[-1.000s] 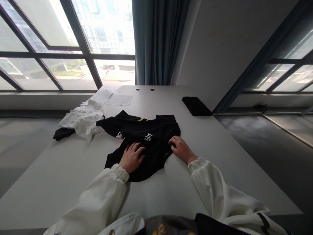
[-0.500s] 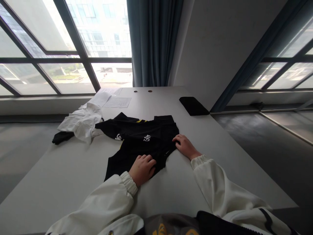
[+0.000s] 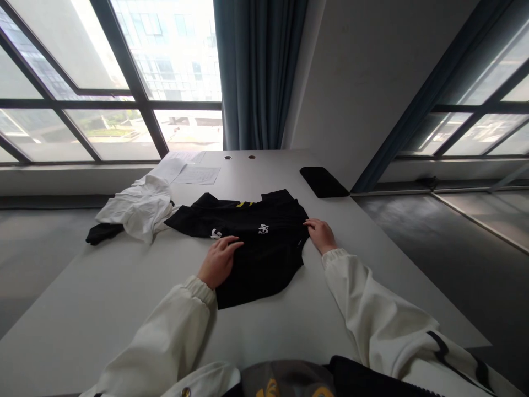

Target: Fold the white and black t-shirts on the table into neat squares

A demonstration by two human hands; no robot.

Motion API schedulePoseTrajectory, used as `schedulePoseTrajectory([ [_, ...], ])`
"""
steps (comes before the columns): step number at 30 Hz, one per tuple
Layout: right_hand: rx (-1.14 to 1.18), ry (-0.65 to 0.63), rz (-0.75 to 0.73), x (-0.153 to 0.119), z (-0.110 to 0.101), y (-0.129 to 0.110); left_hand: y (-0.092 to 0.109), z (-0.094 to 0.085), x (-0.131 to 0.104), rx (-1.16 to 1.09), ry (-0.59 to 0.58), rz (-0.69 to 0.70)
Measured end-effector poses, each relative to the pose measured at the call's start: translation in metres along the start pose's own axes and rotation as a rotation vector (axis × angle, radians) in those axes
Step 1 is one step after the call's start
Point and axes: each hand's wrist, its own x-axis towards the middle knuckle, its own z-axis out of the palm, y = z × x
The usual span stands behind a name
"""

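Observation:
A black T-shirt (image 3: 264, 259) with white lettering and yellow marks lies spread on the white table before me. Its collar or sleeve parts stick out along the far edge. My left hand (image 3: 219, 260) is over the shirt's left side, its thumb and fingers drawn together on the fabric near one white print; the palm hides part of that edge. At the shirt's right edge, my right hand (image 3: 322, 235) pinches the cloth between thumb and fingertips.
A crumpled white garment (image 3: 142, 207) lies at the table's left, beside a dark cloth (image 3: 103, 232). Paper sheets (image 3: 198, 175) rest behind. A folded black cloth (image 3: 323, 182) sits at the far right edge, near the wall and blue curtain (image 3: 258, 77).
My left hand has moved left and away from me, to the shirt's left side. My right hand has shifted slightly right and farther off. The shirt's near part has swung right and lies flatter.

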Motion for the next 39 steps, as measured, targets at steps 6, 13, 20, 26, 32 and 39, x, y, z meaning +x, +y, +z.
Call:
schedulePoseTrajectory([
  [6, -0.021, 0.010, -0.022, -0.007, 0.003, 0.000, -0.086, -0.009, 0.004, 0.120, 0.104, -0.318],
  [13, 0.011, 0.043, -0.093, -0.037, -0.010, -0.060, -0.055, 0.003, 0.025, 0.217, 0.047, -0.211],
  [20, 0.066, -0.320, -0.348, -0.093, 0.005, -0.167, -0.053, 0.011, 0.045, 0.212, 0.025, -0.201],
  [26, 0.083, -0.401, -0.314, -0.085, 0.014, -0.156, -0.057, 0.007, 0.040, 0.171, 0.024, -0.213],
  [32, 0.247, -0.445, -0.341, -0.046, 0.003, -0.104, -0.051, 0.002, 0.037, 0.139, 0.024, -0.194],
  [39, 0.177, -0.357, -0.205, 0.004, -0.005, -0.034, -0.015, -0.005, 0.030, 0.242, -0.087, -0.007],
])
